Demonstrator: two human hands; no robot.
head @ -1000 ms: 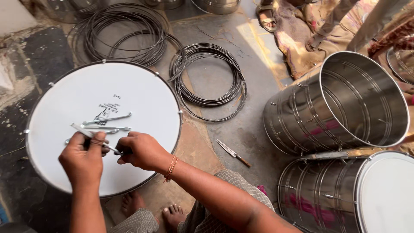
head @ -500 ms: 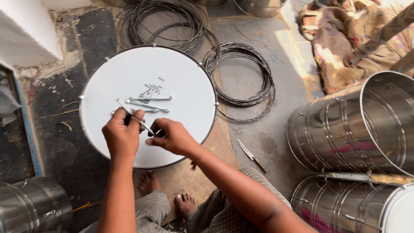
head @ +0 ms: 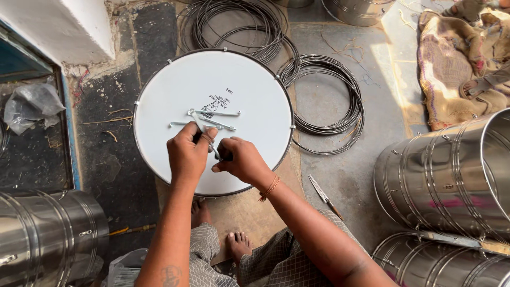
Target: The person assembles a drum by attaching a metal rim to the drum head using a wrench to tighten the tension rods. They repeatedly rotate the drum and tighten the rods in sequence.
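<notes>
Your left hand (head: 190,151) is curled tight around a thin metal hook rod (head: 206,139), fingers wrapped over it above the white drumhead (head: 159,106). Your right hand (head: 240,158) sits just beside it, touching knuckle to knuckle, fingers pinched in on the lower end of that same rod (what exactly sits between the fingertips is too small to tell). Both hands hover over the near half of the drumhead, which lies flat on the floor in front of your bare feet (head: 218,231).

Just beyond your knuckles, a small loose pile of spare rods (head: 215,114) lies on the middle of the drumhead, crossing one another beside some printed marks. Past the far rim, coils of dark wire hoops (head: 234,24) lie on the floor, and a second stack of hoops (head: 332,103) lies to the right, touching the drum's edge. A small knife (head: 325,195) lies on the floor near your right forearm. Shiny steel drum shells (head: 451,175) lie on their sides at the right, another steel shell (head: 45,236) at the lower left, and a crumpled sack cloth (head: 457,74) lies at the upper right.
</notes>
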